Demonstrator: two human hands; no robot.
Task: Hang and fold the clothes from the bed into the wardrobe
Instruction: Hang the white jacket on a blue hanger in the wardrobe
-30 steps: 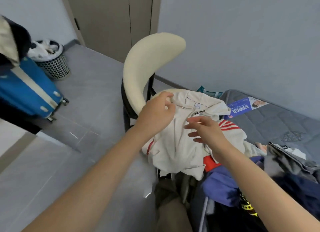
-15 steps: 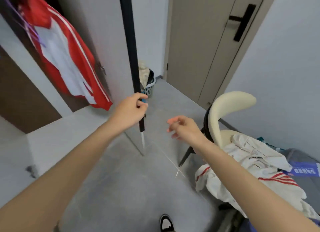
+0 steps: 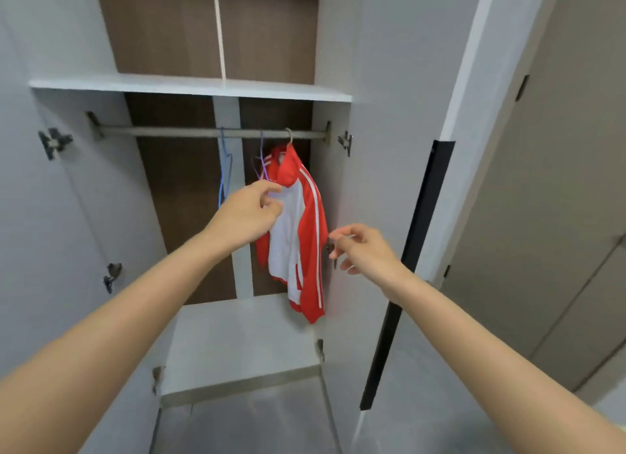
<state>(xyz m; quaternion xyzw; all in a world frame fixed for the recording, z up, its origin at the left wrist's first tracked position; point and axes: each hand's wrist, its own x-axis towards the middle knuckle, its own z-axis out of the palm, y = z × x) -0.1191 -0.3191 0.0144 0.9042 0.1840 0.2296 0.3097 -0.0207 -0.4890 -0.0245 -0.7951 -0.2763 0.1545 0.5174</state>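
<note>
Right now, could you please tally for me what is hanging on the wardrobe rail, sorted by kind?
Empty hangers: 2 (blue hanger, purple hanger)
Hangers in use: 1 (only its metal hook shows above the collar)
Garments: 1 (red and white jacket)
Total: 4

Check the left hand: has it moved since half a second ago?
Yes. The left hand has left the black door handle, now to its left at the purple hanger.
</note>
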